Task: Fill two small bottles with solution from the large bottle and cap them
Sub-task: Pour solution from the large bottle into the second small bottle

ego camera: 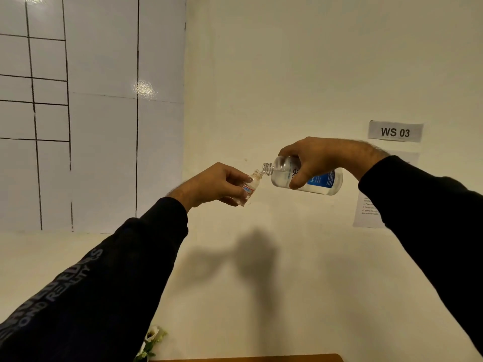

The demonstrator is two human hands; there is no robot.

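My right hand [324, 158] holds the large clear bottle [321, 182] with a blue label, tipped almost flat, its open threaded neck pointing left. My left hand [211, 185] grips a small clear bottle [250, 188] with a red and blue label, tilted so its open mouth meets the large bottle's neck. Both bottles are uncapped and raised in front of a cream wall. Clear liquid lies along the lower side of the large bottle. No second small bottle or cap is in view.
A white gridded board [91, 113] hangs on the wall at left. A sign reading WS 03 [395, 131] and a printed sheet [369, 209] hang at right. White flowers [153, 338] and a wooden table edge [248, 358] show at the bottom.
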